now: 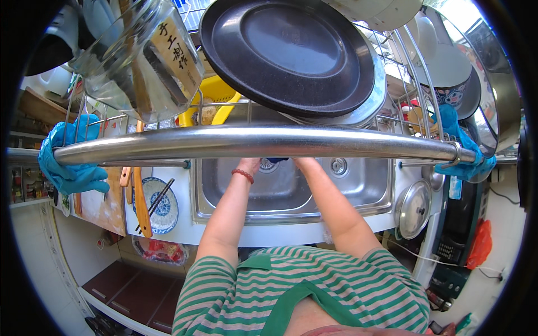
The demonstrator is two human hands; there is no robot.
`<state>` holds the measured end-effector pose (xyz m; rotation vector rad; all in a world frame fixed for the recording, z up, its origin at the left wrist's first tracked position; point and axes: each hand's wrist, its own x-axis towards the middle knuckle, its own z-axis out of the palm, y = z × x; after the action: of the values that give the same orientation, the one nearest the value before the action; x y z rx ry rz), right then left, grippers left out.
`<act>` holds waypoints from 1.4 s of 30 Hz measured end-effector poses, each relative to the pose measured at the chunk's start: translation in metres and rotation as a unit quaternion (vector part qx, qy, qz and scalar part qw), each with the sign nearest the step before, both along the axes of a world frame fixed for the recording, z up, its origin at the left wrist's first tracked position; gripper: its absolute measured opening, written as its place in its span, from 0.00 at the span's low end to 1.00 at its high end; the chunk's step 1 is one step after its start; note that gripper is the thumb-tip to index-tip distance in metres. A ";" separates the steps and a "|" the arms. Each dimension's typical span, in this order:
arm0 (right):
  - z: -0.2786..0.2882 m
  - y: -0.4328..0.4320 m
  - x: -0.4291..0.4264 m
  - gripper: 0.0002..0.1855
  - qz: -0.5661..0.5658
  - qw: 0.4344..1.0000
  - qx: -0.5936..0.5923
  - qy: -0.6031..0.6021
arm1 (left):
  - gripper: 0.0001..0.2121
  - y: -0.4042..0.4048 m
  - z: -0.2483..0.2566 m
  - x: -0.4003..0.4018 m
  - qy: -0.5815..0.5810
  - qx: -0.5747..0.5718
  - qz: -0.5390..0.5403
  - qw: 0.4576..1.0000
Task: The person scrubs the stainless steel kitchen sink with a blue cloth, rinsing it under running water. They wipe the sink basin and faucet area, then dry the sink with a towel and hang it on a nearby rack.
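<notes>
Both my arms reach forward over a stainless steel double-bowl sink (357,185). A steel rack bar (260,143) crosses in front of them and hides most of both hands. Only the wrist end of my left hand (250,164) shows below the bar, with a reddish bead bracelet (243,175) on the wrist. My right hand (301,161) is covered beyond its wrist. Between the two, a dark blue item (275,160), perhaps cloth, peeks out beside the left bowl's drain (266,166). Whether either hand holds it is hidden.
Overhead, the wire rack holds a large black plate (294,42) and a glass utensil jar (143,71). Blue rubber gloves (71,155) hang at its ends. Left of the sink lie chopsticks (162,199) on a patterned plate (168,214); a pot lid (414,210) stands right.
</notes>
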<state>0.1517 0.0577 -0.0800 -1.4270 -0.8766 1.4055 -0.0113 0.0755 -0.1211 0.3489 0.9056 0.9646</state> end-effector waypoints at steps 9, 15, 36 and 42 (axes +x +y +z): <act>0.016 0.008 -0.004 0.20 0.017 0.996 0.070 -0.049 | 0.16 0.016 0.030 0.004 0.020 0.030 0.066 0.997; 0.025 0.010 -0.013 0.24 0.103 0.991 0.040 -0.070 | 0.15 0.012 0.068 0.002 -0.036 0.075 0.100 0.992; 0.032 -0.003 -0.014 0.24 -0.010 0.994 0.032 0.105 | 0.15 0.019 0.054 -0.017 0.421 0.310 -0.136 0.842; 0.010 0.002 -0.006 0.25 -0.088 0.988 0.039 0.117 | 0.17 0.014 0.079 0.002 0.274 0.222 -0.137 0.926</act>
<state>0.1462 0.0595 -0.0702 -1.2195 -0.6335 1.3564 -0.0095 0.0899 -0.0419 1.1481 1.0957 0.8137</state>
